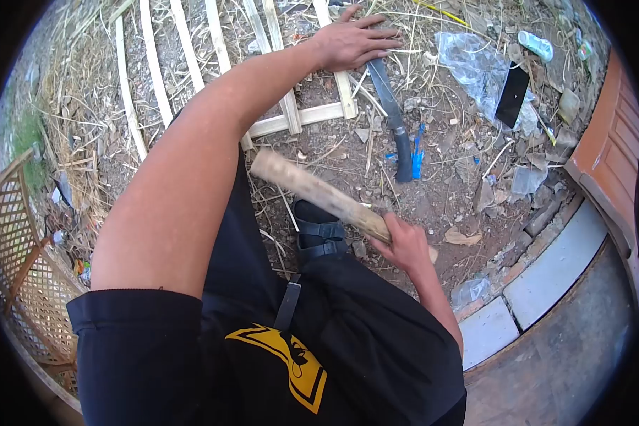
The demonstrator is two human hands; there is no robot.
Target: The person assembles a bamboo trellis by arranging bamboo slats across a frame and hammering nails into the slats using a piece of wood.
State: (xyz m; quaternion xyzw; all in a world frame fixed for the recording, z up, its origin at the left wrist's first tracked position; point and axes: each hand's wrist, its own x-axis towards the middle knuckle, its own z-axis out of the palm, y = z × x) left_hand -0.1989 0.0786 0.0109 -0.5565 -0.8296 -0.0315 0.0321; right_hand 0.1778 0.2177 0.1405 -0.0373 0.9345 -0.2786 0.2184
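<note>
My left hand [355,39] reaches far forward, palm down with its fingers spread, over a pale wooden slat [345,94] and the top of a big knife's blade [383,85]. The knife's dark handle [403,156] points back toward me. That slat meets a short crosspiece [312,115]. Nearer to my body, my right hand [407,245] is closed round the lower part of a thick, rough wooden stick [319,195]. The stick slants up to the left above my sandalled foot [321,238], its far end blurred.
More pale slats [153,60] run along the littered ground at the upper left. A phone [512,95], clear plastic [476,67] and a can [535,45] lie at the upper right. Blue scraps [417,160] are beside the handle. A woven lattice [32,255] stands left; tiles [557,266] edge the right.
</note>
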